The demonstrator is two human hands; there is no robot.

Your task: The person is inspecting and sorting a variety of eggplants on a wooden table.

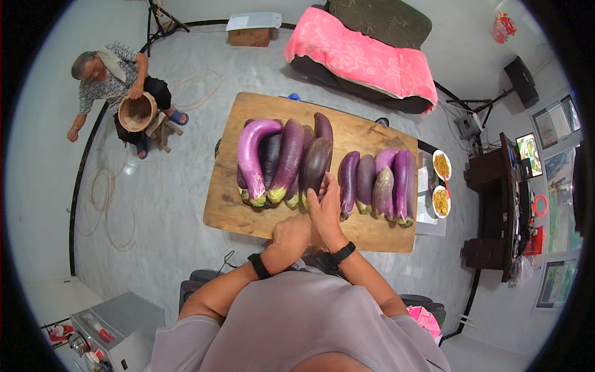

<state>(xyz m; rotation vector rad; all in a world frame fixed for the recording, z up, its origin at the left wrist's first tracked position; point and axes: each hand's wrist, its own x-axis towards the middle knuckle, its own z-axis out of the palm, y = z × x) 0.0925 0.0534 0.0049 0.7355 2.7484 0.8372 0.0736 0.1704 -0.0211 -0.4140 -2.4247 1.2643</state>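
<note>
Two groups of eggplants lie on a wooden board tabletop (223, 208). The left group has larger ones, among them a curved bright purple eggplant (249, 155) and a long purple one (287, 155). My right hand (326, 214) is closed around the stem end of a dark purple eggplant (317, 160) at this group's right side, thumb on one side and fingers on the other. To the right lie several slimmer eggplants, including a mottled greyish one (383, 189). My left hand (290, 235) is at the board's near edge, beside my right wrist, its fingers hidden.
Two bowls of yellow food (441, 201) stand off the board's right edge. Beyond the board is a couch with a pink cover (365, 59). A seated person (114, 80) holds a round basket (137, 113) at the left. Coiled cable (110, 198) lies on the floor.
</note>
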